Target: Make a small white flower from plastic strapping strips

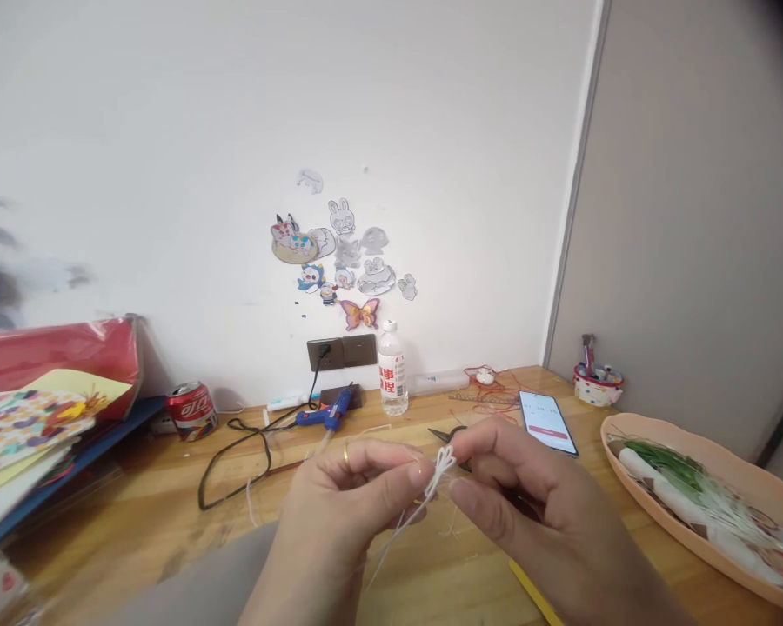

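Note:
Near the middle of the view, my left hand (358,500) pinches a looped bundle of white cord (439,472) between thumb and forefinger. Loose cord ends hang down to the lower left from the pinch. My right hand (528,504) is at the right side of the loops, its forefinger touching their top and its thumb a little apart below. Behind my right hand, dark-handled scissors (445,434) lie partly hidden on the wooden table (457,578).
A blue glue gun (330,416) with a black cable, a red can (191,410) and a water bottle (392,369) stand toward the wall. A phone (548,423), a pink tray (659,522) with green and white items, and a yellow stick (533,593) are rightward. Papers (45,426) pile at left.

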A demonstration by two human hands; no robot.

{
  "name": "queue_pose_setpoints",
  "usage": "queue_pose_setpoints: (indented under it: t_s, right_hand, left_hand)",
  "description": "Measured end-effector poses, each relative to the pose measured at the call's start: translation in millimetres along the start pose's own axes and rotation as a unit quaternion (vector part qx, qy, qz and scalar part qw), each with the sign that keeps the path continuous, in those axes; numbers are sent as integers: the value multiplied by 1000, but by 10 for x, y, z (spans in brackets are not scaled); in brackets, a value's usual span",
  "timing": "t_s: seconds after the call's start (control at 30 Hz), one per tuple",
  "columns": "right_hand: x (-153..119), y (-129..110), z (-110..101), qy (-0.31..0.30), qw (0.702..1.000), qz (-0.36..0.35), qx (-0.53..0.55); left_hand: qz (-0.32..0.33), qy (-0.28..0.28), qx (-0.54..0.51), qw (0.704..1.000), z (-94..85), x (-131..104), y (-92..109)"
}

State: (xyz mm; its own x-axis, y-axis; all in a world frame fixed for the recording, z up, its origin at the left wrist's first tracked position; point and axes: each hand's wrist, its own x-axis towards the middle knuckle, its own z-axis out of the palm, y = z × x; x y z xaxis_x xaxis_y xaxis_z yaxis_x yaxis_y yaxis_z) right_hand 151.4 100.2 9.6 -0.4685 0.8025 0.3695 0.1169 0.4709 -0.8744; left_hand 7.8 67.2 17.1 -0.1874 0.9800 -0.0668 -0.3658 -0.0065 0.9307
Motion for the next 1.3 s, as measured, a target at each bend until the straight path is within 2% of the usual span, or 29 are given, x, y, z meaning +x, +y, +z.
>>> queue_pose_setpoints:
  t_s: [0.2, 0.3, 0.37, 0.47, 0.57, 0.67, 0.83, 0.93, 1.17, 1.3]
  right_hand:
    - [-1, 0, -29, -42, 999, 0, 8]
    - [4, 3, -40, -41, 999, 5, 7]
    - [5, -3, -41, -35, 999, 12, 0]
    - [5, -18, -31, -29, 999, 26, -3]
    - [5, -29, -21, -24, 999, 24, -4]
    - [1, -24, -39, -34, 999, 12, -14]
    - [-3, 7, -127, -92, 995, 13, -36]
    - [3, 20, -160, -92, 994, 6, -61]
    - [17, 8, -170, -94, 988, -33, -114]
    - [14, -13, -200, -93, 985, -60, -129]
  left_hand:
    - [-1, 11, -25, 1000, 31, -15, 21]
    - [-4, -25, -11, 1000, 15, 6, 19]
    - [34, -36, 26, 998, 6, 16, 16]
    - [109, 2, 75, 991, 17, 2, 14]
    - [137, 14, 83, 987, 38, -27, 15]
    - [144, -8, 76, 987, 44, -34, 17]
    - [141, -60, 50, 987, 31, 7, 16]
    - [133, -100, 48, 985, 18, 19, 16]
    - [144, -111, 117, 976, -22, 12, 59]
    - [154, -142, 169, 963, -56, 58, 74]
